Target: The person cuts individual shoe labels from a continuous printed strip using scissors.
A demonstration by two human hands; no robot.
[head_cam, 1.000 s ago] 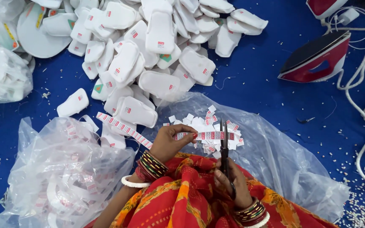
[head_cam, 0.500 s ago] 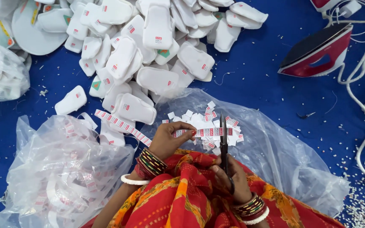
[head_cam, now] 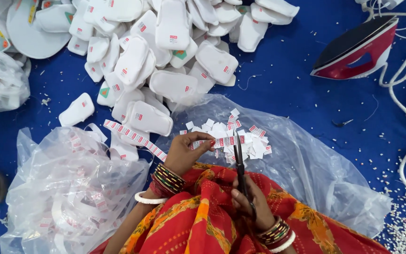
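On blue cloth [head_cam: 306, 84], left hand [head_cam: 186, 153] pinching label strip [head_cam: 222, 142], right hand [head_cam: 250, 200] gripping scissors [head_cam: 238, 162].

**Count of things on the blue floor**

Two hands were in view: the left hand [head_cam: 184, 153] and the right hand [head_cam: 250, 200]. There was one pair of scissors [head_cam: 238, 160] and one strip of red-and-white labels [head_cam: 135, 137]. One clothes iron [head_cam: 358, 49], red and white, lay at the upper right. Two clear plastic bags showed close by: a bag of label strips [head_cam: 66, 188] and a flat plastic sheet bag [head_cam: 316, 164] under a single heap of cut labels [head_cam: 245, 138]. The white padded pieces [head_cam: 165, 51] formed one big pile, too many and too overlapped to count exactly, certainly several dozen. Bangles sat on both wrists, too tightly stacked to count.
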